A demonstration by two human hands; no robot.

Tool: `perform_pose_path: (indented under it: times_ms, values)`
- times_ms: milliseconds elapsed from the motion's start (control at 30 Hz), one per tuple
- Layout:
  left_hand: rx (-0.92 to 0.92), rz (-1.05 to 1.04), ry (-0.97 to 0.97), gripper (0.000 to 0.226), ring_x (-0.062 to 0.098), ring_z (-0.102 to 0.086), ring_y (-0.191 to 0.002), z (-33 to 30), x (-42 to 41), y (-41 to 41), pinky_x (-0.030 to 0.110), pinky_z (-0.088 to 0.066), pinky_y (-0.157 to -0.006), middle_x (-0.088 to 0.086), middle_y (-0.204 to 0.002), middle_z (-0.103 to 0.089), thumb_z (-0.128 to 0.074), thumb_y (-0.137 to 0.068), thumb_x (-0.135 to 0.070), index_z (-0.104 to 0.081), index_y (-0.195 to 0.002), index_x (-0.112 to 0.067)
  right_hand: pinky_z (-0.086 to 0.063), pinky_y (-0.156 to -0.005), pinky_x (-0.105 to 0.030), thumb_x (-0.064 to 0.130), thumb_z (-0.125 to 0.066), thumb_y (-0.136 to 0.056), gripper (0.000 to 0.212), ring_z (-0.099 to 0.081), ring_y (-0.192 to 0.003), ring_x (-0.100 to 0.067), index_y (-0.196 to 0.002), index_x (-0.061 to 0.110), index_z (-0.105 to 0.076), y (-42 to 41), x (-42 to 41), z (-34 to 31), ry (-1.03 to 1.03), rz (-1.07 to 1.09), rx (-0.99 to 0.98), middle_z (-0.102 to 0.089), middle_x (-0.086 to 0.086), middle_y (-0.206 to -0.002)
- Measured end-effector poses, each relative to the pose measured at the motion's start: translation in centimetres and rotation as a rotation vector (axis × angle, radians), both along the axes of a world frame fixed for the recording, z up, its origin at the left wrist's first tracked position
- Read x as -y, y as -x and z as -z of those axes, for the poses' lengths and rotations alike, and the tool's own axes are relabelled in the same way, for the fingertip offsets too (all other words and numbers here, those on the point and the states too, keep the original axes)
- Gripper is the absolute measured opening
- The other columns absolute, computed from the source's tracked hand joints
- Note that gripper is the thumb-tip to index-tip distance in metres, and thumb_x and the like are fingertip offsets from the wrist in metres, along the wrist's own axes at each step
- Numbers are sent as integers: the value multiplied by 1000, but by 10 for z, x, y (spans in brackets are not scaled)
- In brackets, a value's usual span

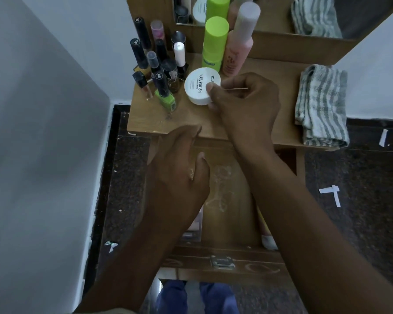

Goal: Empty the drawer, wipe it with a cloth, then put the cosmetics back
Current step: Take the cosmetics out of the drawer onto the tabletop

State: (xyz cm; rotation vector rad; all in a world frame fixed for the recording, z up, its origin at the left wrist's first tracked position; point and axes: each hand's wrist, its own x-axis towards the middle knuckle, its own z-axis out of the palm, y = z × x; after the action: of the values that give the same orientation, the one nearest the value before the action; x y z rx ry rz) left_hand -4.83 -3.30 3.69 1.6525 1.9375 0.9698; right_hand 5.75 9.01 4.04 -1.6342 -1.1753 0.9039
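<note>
while most cosmetics [159, 71] stood on the dresser top [270, 114], the right hand [247, 103] pinched a white tub [201, 86] there; the left hand [179, 168] hung relaxed over the open drawer [229, 200], which looked nearly emptied. the cloth [322, 105] lay unused, so wiping and restocking seemingly remained.

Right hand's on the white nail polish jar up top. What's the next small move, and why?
Probably release the jar on the tabletop and reach back into the drawer. The right hand has its grip on the jar beside the other cosmetics, and a few items seem to remain at the drawer's edges.
</note>
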Motion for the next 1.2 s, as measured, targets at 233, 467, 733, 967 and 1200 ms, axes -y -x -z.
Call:
perform_pose_path:
  times_ms: [233, 467, 733, 967, 1200]
  values:
    - [-13, 48, -44, 32, 7, -61, -113, 5, 7, 6, 13, -44, -101, 2, -122, -70, -60, -95, -8, -71, -126, -9, -60, -72, -27, 33, -84, -81, 17, -72, -72, -3, -84, 17, -80, -7, 12, -13, -62, -42, 172, -76, 8, -76]
    - [-271, 339, 335, 33, 24, -70, -100, 31, 11, 19, 38, -58, -87, 3, -114, -72, -67, -89, -5, -73, -119, -16, -52, -63, -10, 26, -74, -94, 13, -69, -68, -2, -81, 26, -74, -19, 98, -12, 40, -215, 215, -70, 12, -71]
    - [-480, 426, 441, 26, 23, -68, -105, 47, 12, 20, 43, -57, -92, 1, -119, -72, -69, -91, -21, -73, -117, -23, -59, -81, -35, 26, -73, -90, 14, -69, -85, -13, -101, 18, -71, -19, 143, 51, 551, -480, 418, -73, 2, -90]
    - [-513, 482, 510, 36, 22, -53, -119, 44, 12, 17, 36, -50, -99, -2, -134, -56, -65, -92, -21, -65, -127, -26, -51, -73, -25, 31, -75, -87, 26, -68, -89, -12, -110, 23, -66, -13, 150, 57, 647, -448, 340, -72, 5, -97]
    - [-358, 424, 458, 37, 20, -59, -110, 46, 13, 21, 39, -52, -97, -2, -125, -63, -68, -86, -11, -72, -121, -23, -62, -80, -40, 20, -76, -86, 35, -72, -84, -9, -107, 32, -50, -16, 159, 65, 701, -394, 144, -73, 5, -92]
